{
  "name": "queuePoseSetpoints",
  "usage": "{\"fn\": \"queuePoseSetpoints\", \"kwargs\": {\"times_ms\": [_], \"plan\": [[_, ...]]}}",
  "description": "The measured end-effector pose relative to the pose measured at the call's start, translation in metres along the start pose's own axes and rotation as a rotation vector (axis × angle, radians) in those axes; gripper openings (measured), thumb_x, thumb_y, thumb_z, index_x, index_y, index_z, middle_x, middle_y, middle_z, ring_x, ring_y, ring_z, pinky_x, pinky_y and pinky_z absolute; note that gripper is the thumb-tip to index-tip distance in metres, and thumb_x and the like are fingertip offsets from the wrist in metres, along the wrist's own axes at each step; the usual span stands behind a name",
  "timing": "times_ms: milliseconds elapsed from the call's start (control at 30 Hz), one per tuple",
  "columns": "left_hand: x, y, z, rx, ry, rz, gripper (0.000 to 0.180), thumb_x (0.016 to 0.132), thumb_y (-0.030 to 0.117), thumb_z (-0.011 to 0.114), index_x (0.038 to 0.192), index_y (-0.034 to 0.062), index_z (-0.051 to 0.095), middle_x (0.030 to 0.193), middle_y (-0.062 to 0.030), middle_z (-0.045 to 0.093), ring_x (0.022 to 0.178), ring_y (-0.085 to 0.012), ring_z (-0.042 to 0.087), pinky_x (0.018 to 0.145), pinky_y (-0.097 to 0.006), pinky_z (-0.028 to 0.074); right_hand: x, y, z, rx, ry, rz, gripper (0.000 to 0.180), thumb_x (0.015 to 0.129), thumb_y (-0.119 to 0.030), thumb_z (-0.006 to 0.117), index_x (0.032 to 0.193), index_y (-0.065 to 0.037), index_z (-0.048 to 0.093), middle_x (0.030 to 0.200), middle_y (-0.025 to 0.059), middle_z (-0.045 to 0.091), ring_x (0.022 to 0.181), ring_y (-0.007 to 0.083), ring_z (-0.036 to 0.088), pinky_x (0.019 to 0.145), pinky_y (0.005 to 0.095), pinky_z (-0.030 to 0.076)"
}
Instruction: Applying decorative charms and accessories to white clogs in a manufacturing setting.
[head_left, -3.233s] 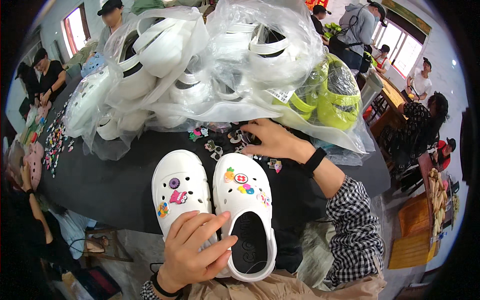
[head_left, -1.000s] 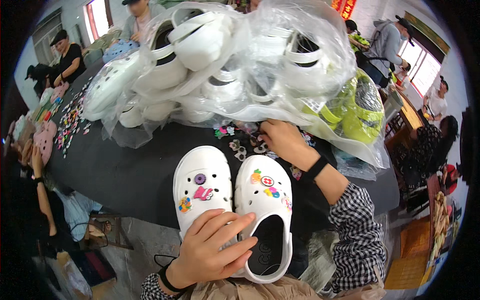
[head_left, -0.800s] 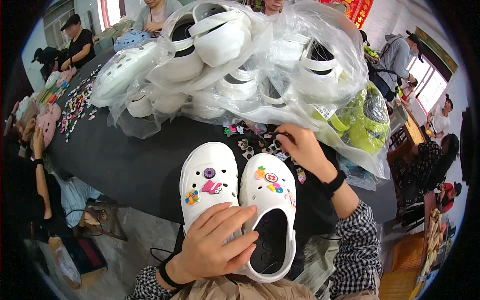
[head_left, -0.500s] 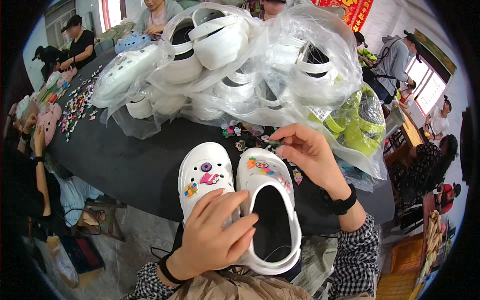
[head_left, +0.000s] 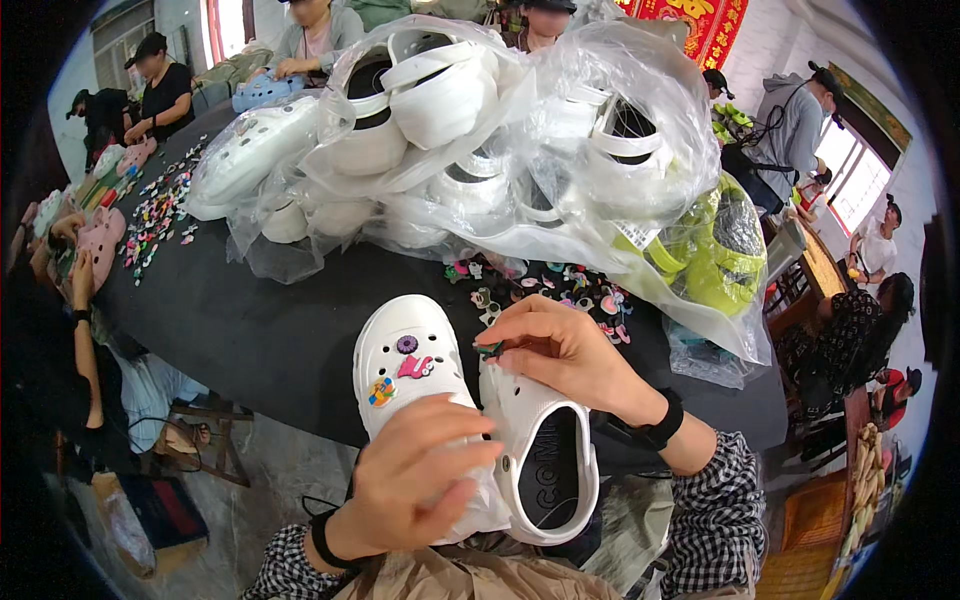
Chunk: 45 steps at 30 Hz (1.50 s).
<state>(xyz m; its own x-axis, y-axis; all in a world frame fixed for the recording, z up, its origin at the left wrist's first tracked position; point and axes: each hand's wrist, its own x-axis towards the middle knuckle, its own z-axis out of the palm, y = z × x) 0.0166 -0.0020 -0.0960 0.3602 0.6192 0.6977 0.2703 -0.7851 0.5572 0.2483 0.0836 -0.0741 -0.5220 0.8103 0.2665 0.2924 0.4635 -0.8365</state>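
Two white clogs stand side by side on the black table. The left clog (head_left: 405, 325) carries a purple round charm (head_left: 407, 345), a pink charm (head_left: 415, 368) and a yellow-orange-blue charm (head_left: 382, 391). My left hand (head_left: 415, 480), somewhat blurred, is over its rear part with fingers apart. Above the toe of the right clog (head_left: 508, 415), my right hand (head_left: 570, 355) pinches a small dark green charm (head_left: 489, 350). That hand covers much of the toe, so the charms there are hidden. The right clog's dark insole shows through its opening.
Loose charms (head_left: 600, 300) lie beyond the clogs, and more charms (head_left: 155, 215) spread at the left. Clear bags of white clogs (head_left: 440, 95) and lime-green clogs (head_left: 725, 265) fill the far side. Other people work around the table, one handling a pink clog (head_left: 98, 245).
My right hand has brought the green charm left and nearer, from the loose charms to the right clog's toe. The right clog has tilted, and my left hand has moved slightly nearer me.
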Motion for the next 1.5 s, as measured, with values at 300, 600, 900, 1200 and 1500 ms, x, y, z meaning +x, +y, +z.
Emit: {"fn": "queuePoseSetpoints", "kwargs": {"times_ms": [300,600,900,1200,1500], "plan": [[0.002,-0.011,-0.014,0.319,-0.016,-0.160,0.035,0.080,0.011,0.073,0.114,0.0031,0.069,0.122,-0.0109,0.066,0.111,-0.0332,0.060,0.096,-0.044,0.048,0.000,0.004,-0.003,0.092,-0.053,0.047,0.026,0.092,0.002,0.069,0.117,-0.005,0.073,0.113,0.0061,0.065,0.099,0.0137,0.064,0.087,0.0280,0.052],[0.010,-0.017,-0.021,0.432,-0.131,-0.114,0.036,0.081,0.012,0.076,0.115,0.0039,0.069,0.118,-0.0085,0.065,0.112,-0.0313,0.059,0.095,-0.044,0.048,-0.002,0.009,0.001,0.216,-0.028,0.106,0.024,0.091,0.006,0.068,0.115,-0.002,0.070,0.108,0.0043,0.065,0.097,0.0106,0.067,0.083,0.0246,0.054],[-0.009,-0.009,-0.009,0.679,-0.048,-0.037,0.039,0.077,0.008,0.076,0.116,0.0061,0.073,0.116,-0.0100,0.060,0.108,-0.0293,0.060,0.089,-0.041,0.050,0.000,-0.003,-0.001,0.161,-0.057,0.161,0.020,0.093,0.005,0.065,0.111,0.000,0.067,0.098,0.0041,0.070,0.089,0.0085,0.066,0.079,0.0238,0.054],[-0.020,-0.015,-0.009,0.621,0.053,0.045,0.039,0.073,0.006,0.074,0.112,0.0065,0.077,0.098,-0.0041,0.056,0.091,-0.0223,0.058,0.078,-0.035,0.050,0.017,-0.029,-0.008,-0.036,-0.175,0.019,0.019,0.090,0.002,0.066,0.109,0.000,0.069,0.100,0.0083,0.071,0.087,0.0165,0.069,0.077,0.0305,0.055],[-0.024,-0.021,-0.009,0.558,0.105,0.083,0.040,0.070,0.004,0.075,0.110,0.0089,0.078,0.096,-0.0025,0.057,0.090,-0.0213,0.057,0.075,-0.034,0.049,0.055,-0.031,0.006,-0.111,-0.235,-0.145,0.018,0.088,0.001,0.067,0.106,-0.002,0.070,0.093,0.0107,0.068,0.081,0.0202,0.067,0.072,0.0336,0.053]]}}
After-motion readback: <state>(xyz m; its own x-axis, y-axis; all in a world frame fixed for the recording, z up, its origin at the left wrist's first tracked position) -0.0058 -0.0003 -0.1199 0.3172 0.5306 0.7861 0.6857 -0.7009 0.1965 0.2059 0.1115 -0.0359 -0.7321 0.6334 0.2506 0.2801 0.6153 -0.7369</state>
